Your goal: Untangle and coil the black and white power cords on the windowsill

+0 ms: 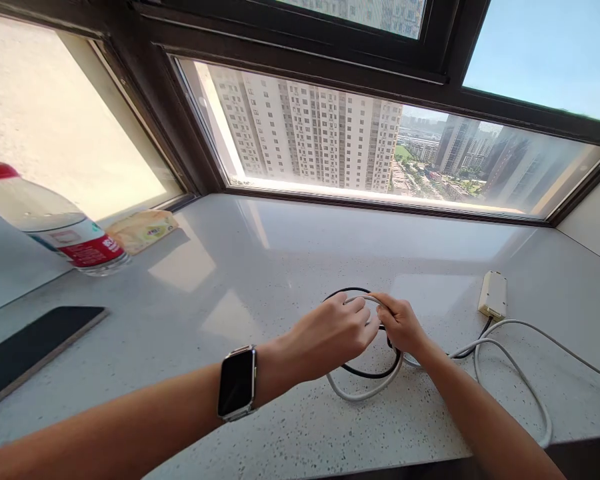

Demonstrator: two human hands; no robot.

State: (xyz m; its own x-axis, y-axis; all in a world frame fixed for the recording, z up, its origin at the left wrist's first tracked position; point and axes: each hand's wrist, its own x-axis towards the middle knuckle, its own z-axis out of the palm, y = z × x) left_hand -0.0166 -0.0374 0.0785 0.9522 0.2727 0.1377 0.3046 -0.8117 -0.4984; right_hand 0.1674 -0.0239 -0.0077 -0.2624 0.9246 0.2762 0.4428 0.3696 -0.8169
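Note:
My left hand (337, 327), with a watch (237, 383) on its wrist, is closed at the upper side of a loose coil. The coil is made of a grey cable (363, 398) and a black cable (367, 375). Right beside it, my right hand (400, 325) is closed around the grey cable at the coil's right side. My fingers partly hide where the strands cross. From the coil, the cables run right along the counter to a cream-coloured power adapter (493, 295). More grey cable (525, 373) lies there in a wide loop.
The speckled white counter (260, 427) ends in a front edge close to me. A water bottle (87, 243) with a red cap stands at the left, a soft tissue pack (143, 230) behind it. A dark flat device (35, 350) lies nearer. Framed windows (310, 133) border the back.

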